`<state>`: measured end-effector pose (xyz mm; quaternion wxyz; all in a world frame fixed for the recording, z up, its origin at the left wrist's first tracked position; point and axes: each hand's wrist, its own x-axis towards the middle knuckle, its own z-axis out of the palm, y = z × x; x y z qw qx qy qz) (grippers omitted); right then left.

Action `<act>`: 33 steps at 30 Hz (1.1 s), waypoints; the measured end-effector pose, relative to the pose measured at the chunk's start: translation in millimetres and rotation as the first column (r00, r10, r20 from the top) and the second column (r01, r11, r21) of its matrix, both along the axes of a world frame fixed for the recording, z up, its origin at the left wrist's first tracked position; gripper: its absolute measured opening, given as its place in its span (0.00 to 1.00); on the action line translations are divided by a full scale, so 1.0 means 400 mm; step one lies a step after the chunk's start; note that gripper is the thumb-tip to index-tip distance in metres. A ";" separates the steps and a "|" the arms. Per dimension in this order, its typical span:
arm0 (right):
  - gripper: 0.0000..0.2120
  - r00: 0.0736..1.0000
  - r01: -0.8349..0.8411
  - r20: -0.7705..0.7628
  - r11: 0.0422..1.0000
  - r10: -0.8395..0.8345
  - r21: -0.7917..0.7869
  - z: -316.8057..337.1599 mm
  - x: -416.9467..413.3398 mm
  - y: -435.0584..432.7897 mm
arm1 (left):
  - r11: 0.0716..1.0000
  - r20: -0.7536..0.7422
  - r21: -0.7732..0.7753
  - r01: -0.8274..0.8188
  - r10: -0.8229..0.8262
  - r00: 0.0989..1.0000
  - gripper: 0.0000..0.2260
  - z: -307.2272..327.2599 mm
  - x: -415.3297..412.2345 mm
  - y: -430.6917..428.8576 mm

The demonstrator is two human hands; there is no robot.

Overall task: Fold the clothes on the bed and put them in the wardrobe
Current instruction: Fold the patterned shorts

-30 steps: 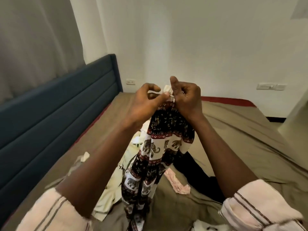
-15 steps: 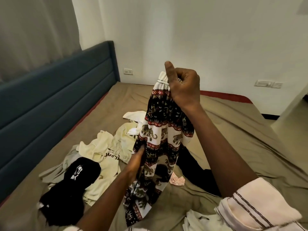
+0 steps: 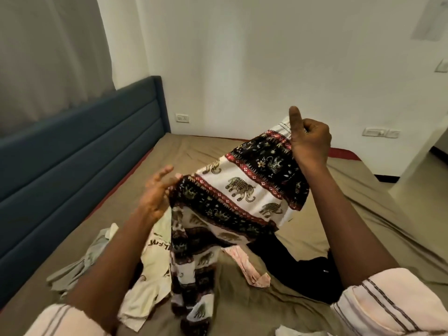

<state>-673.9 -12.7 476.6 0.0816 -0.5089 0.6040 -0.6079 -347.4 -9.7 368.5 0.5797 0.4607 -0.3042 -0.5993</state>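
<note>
The right hand [image 3: 310,141] is gripping the waistband of the elephant-print trousers [image 3: 242,190] high at far right. The left hand [image 3: 155,190], fingers spread, is touching them lower left. The cloth is slanting between the hands, its legs trailing onto the near bed [image 3: 363,214].

- The room is lit softly and evenly — the white wall [image 3: 242,57] is rendered greyish.
- Lines are bowed near the edges by the wide lens.
- The left hand [image 3: 156,191] is slightly smeared by motion.
</note>
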 end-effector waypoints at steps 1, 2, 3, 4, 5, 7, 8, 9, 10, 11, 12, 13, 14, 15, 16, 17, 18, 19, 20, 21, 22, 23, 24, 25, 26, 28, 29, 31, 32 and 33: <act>0.33 0.999 0.013 0.036 1.000 -0.012 -0.020 0.008 -0.011 -0.005 | 0.992 0.043 -0.122 0.011 -0.005 0.999 0.19 0.043 0.020 -0.006; 0.32 0.997 0.017 0.077 0.999 -0.014 -0.048 0.018 -0.021 -0.008 | 0.972 0.134 -0.231 0.048 -0.017 0.991 0.20 0.087 0.032 -0.004; 0.32 0.993 0.022 0.116 0.997 -0.013 -0.076 0.029 -0.033 -0.012 | 0.949 0.263 -0.300 0.101 -0.019 0.965 0.20 0.125 0.044 -0.004; 0.33 0.990 0.024 0.138 0.995 -0.010 -0.097 0.040 -0.044 -0.015 | 0.932 0.432 -0.325 0.162 -0.006 0.902 0.19 0.156 0.053 -0.007; 0.33 0.991 0.017 0.136 0.994 -0.002 -0.107 0.047 -0.051 -0.019 | 0.926 0.586 -0.320 0.201 0.027 0.810 0.16 0.178 0.059 -0.009; 0.33 0.995 -0.027 0.095 0.995 0.036 -0.100 0.055 -0.059 -0.027 | 0.926 0.795 -0.326 0.191 0.159 0.586 0.08 0.198 0.073 -0.024; 0.33 0.995 -0.054 0.075 0.994 0.061 -0.098 0.053 -0.061 -0.030 | 0.913 0.845 -0.371 0.169 0.256 0.469 0.06 0.200 0.081 -0.030; 0.32 0.994 -0.084 0.063 0.991 0.091 -0.101 0.049 -0.063 -0.032 | 0.887 0.859 -0.436 0.153 0.359 0.365 0.06 0.201 0.086 -0.031; 0.32 0.991 -0.117 0.057 0.987 0.124 -0.113 0.045 -0.069 -0.031 | 0.843 0.843 -0.515 0.152 0.467 0.265 0.06 0.198 0.085 -0.030; 0.32 0.986 -0.150 0.053 0.980 0.158 -0.131 0.042 -0.073 -0.031 | 0.797 0.814 -0.579 0.171 0.553 0.177 0.06 0.194 0.084 -0.028; 0.31 0.981 -0.179 0.046 0.972 0.188 -0.153 0.039 -0.077 -0.027 | 0.780 0.803 -0.596 0.193 0.586 0.112 0.06 0.182 0.081 -0.029; 0.31 0.976 -0.207 0.035 0.964 0.215 -0.169 0.040 -0.077 -0.026 | 0.804 0.824 -0.564 0.189 0.561 0.075 0.06 0.167 0.076 -0.032; 0.31 0.970 -0.235 0.025 0.957 0.242 -0.172 0.038 -0.074 -0.023 | 0.858 0.873 -0.489 0.158 0.479 0.094 0.04 0.143 0.068 -0.039; 0.30 0.965 -0.254 0.019 0.952 0.261 -0.171 0.040 -0.068 -0.021 | 0.918 0.911 -0.382 0.108 0.355 0.210 0.04 0.125 0.057 -0.045; 0.29 0.963 -0.264 0.013 0.950 0.270 -0.168 0.040 -0.060 -0.020 | 0.963 0.877 -0.263 0.055 0.215 0.429 0.05 0.102 0.044 -0.049; 0.28 0.964 -0.261 0.011 0.950 0.267 -0.173 0.040 -0.052 -0.019 | 0.987 0.741 -0.163 0.020 0.109 0.662 0.06 0.082 0.028 -0.047; 0.28 0.964 -0.256 0.021 0.950 0.264 -0.179 0.040 -0.046 -0.019 | 0.996 0.540 -0.090 0.003 0.046 0.840 0.07 0.066 0.011 -0.039; 0.27 0.963 -0.255 0.040 0.950 0.266 -0.180 0.039 -0.043 -0.024 | 0.999 0.344 -0.049 -0.008 0.024 0.938 0.08 0.049 -0.001 -0.030; 0.28 0.962 -0.253 0.061 0.950 0.268 -0.183 0.038 -0.039 -0.032 | 0.999 0.198 -0.030 -0.014 0.019 0.980 0.08 0.025 -0.006 -0.028; 0.29 0.962 -0.245 0.073 0.952 0.262 -0.183 0.036 -0.040 -0.041 | 1.000 0.099 -0.023 -0.005 0.007 0.995 0.09 -0.001 -0.008 -0.029; 0.29 0.964 -0.241 0.070 0.955 0.256 -0.174 0.033 -0.040 -0.049 | 1.000 0.050 -0.020 0.014 -0.013 0.999 0.10 -0.031 -0.006 -0.033; 0.30 0.965 -0.247 0.053 0.957 0.258 -0.151 0.029 -0.042 -0.060 | 0.999 0.032 -0.015 0.034 -0.034 0.999 0.11 -0.051 -0.004 -0.039; 0.29 0.961 -0.272 0.028 0.957 0.277 -0.104 0.019 -0.037 -0.077 | 0.999 0.033 0.002 0.033 -0.033 0.999 0.11 -0.075 0.010 -0.057; 0.28 0.952 -0.306 -0.002 0.951 0.306 -0.038 0.007 -0.031 -0.095 | 1.000 0.041 0.020 0.010 -0.010 0.999 0.11 -0.090 0.026 -0.080; 0.26 0.937 -0.345 -0.042 0.938 0.346 0.038 -0.006 -0.018 -0.115 | 0.999 0.062 0.034 -0.029 0.027 0.998 0.10 -0.095 0.049 -0.106; 0.25 0.890 -0.396 -0.155 0.895 0.429 0.205 -0.027 0.003 -0.150 | 0.993 0.111 0.037 -0.113 0.108 0.988 0.08 -0.078 0.105 -0.168; 0.25 0.855 -0.398 -0.230 0.872 0.465 0.286 -0.034 0.025 -0.174 | 0.989 0.152 0.029 -0.148 0.142 0.978 0.08 -0.055 0.146 -0.202; 0.25 0.753 -0.347 -0.427 0.853 0.501 0.389 -0.036 0.072 -0.213 | 0.983 0.269 -0.012 -0.183 0.179 0.946 0.08 -0.004 0.227 -0.273; 0.23 0.687 -0.309 -0.537 0.865 0.490 0.395 -0.035 0.101 -0.233 | 0.980 0.334 -0.040 -0.196 0.198 0.922 0.08 0.025 0.262 -0.302; 0.21 0.615 -0.275 -0.641 0.887 0.459 0.371 -0.033 0.123 -0.252 | 0.975 0.382 -0.076 -0.210 0.223 0.897 0.06 0.055 0.292 -0.325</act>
